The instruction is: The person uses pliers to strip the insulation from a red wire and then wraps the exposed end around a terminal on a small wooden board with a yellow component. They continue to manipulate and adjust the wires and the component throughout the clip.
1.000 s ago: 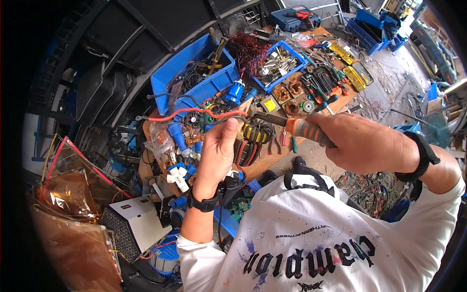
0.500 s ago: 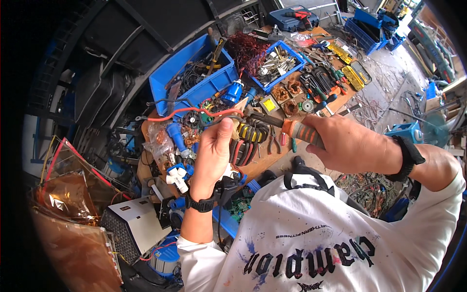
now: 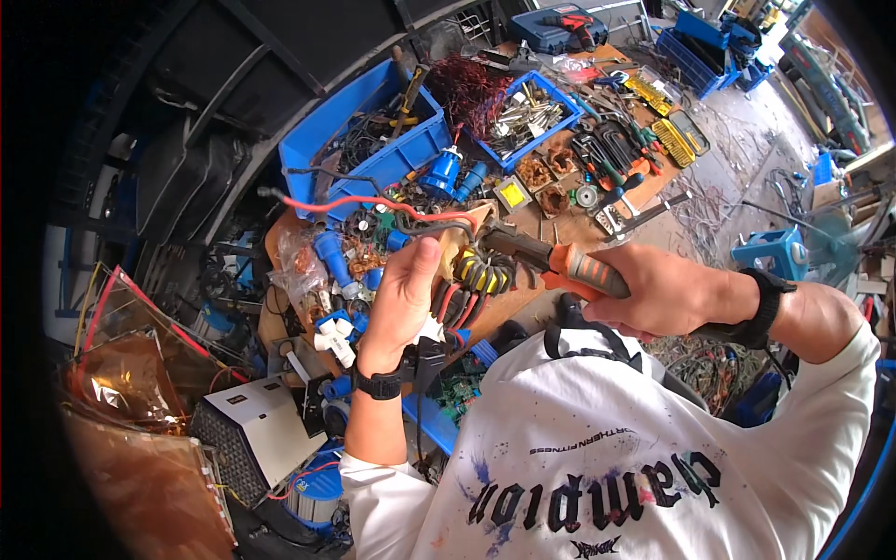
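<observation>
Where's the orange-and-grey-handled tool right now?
In the head view, the orange-and-grey-handled tool is right of centre, gripped in the right hand, its dark metal head beside the wire-wound part at the left hand.

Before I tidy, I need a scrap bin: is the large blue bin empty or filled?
Partly filled: dark tangled cables lie inside the large blue bin, mostly below its rim.

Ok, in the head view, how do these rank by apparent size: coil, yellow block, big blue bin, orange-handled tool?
1. big blue bin
2. coil and orange-handled tool, unranked: the tool looks longer but slimmer, and is partly covered
3. yellow block
</observation>
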A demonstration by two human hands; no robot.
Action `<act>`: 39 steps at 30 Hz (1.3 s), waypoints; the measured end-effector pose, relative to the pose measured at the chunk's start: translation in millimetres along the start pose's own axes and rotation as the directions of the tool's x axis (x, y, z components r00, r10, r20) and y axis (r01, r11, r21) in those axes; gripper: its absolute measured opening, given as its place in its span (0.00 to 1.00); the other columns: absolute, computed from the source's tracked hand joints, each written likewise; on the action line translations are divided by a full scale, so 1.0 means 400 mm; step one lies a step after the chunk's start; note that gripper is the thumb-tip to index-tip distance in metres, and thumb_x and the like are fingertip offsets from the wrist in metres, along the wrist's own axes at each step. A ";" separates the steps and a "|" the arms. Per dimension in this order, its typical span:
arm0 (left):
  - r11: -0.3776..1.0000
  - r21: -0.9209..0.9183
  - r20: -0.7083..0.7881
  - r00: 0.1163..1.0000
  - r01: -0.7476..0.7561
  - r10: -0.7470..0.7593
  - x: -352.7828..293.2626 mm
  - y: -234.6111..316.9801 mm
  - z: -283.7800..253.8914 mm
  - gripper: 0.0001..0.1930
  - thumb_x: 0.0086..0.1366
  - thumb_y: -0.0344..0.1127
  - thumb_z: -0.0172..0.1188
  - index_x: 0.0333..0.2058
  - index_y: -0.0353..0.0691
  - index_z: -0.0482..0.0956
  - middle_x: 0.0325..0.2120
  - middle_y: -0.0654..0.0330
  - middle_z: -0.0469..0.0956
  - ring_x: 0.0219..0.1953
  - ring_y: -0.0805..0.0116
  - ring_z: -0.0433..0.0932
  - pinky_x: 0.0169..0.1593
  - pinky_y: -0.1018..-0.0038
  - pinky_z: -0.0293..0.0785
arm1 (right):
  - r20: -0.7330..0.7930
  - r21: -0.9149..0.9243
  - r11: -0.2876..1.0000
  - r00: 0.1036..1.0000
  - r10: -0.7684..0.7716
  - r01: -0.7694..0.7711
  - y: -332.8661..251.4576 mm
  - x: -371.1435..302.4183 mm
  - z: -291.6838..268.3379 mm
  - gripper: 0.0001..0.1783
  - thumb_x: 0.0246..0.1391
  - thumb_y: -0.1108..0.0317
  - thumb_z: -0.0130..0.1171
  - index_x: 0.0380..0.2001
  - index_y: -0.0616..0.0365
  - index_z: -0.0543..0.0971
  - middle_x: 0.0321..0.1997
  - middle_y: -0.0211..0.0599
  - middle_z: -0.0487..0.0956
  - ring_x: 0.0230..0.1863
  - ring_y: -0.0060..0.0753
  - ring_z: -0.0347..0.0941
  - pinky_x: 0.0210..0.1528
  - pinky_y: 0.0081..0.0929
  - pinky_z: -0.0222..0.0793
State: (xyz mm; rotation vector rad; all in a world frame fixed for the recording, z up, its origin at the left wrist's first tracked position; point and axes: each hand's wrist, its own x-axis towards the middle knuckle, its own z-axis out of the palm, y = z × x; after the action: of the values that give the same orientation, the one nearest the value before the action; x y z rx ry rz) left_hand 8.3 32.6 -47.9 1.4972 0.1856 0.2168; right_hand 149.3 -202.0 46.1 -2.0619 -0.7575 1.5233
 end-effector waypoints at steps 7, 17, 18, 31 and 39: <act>1.000 0.013 0.091 0.996 0.024 -0.025 0.011 -0.067 -0.054 0.31 0.71 0.59 0.47 0.51 0.34 0.77 0.44 0.62 0.80 0.45 0.75 0.77 0.52 0.76 0.72 | 0.126 0.176 0.983 0.989 -0.071 0.049 0.019 -0.002 -0.005 0.13 0.58 0.64 0.57 0.38 0.64 0.74 0.17 0.27 0.72 0.16 0.20 0.70 0.19 0.23 0.68; 0.970 -0.210 0.065 0.992 0.121 -0.109 -0.026 -0.092 -0.069 0.36 0.69 0.64 0.45 0.51 0.32 0.75 0.47 0.56 0.79 0.49 0.70 0.76 0.55 0.71 0.70 | 0.032 0.069 0.981 0.983 -0.182 0.179 0.043 -0.024 -0.025 0.11 0.57 0.68 0.59 0.40 0.62 0.72 0.21 0.26 0.75 0.23 0.18 0.72 0.27 0.24 0.68; 0.965 -0.234 0.115 0.989 0.118 -0.093 -0.028 -0.080 -0.068 0.38 0.67 0.67 0.45 0.51 0.32 0.74 0.48 0.55 0.78 0.49 0.67 0.76 0.56 0.69 0.70 | 0.059 0.107 0.985 0.988 -0.142 0.135 0.048 -0.024 -0.022 0.11 0.57 0.70 0.59 0.40 0.62 0.72 0.24 0.28 0.77 0.25 0.19 0.74 0.28 0.23 0.70; 0.846 -0.485 0.080 0.974 0.224 -0.212 -0.037 -0.141 -0.082 0.38 0.64 0.70 0.46 0.53 0.37 0.70 0.52 0.49 0.74 0.54 0.56 0.75 0.58 0.61 0.71 | 0.000 0.688 0.713 0.982 -0.191 0.139 0.199 0.095 0.003 0.14 0.57 0.74 0.54 0.47 0.66 0.72 0.35 0.41 0.80 0.31 0.28 0.78 0.33 0.24 0.76; 0.755 -0.537 -0.167 0.830 0.376 -0.533 -0.077 -0.241 -0.127 0.54 0.56 0.82 0.34 0.56 0.31 0.69 0.46 0.50 0.78 0.45 0.55 0.81 0.47 0.56 0.80 | -0.351 0.637 0.744 0.935 0.046 0.202 0.497 0.384 0.030 0.14 0.59 0.68 0.57 0.44 0.65 0.73 0.33 0.39 0.80 0.28 0.30 0.78 0.32 0.26 0.78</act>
State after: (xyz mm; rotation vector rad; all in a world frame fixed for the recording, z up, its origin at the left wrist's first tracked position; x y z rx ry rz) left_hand -31.7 67.8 -147.6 0.8642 0.7031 0.0845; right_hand 204.7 -245.5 -195.5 -1.6348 -0.1120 1.1009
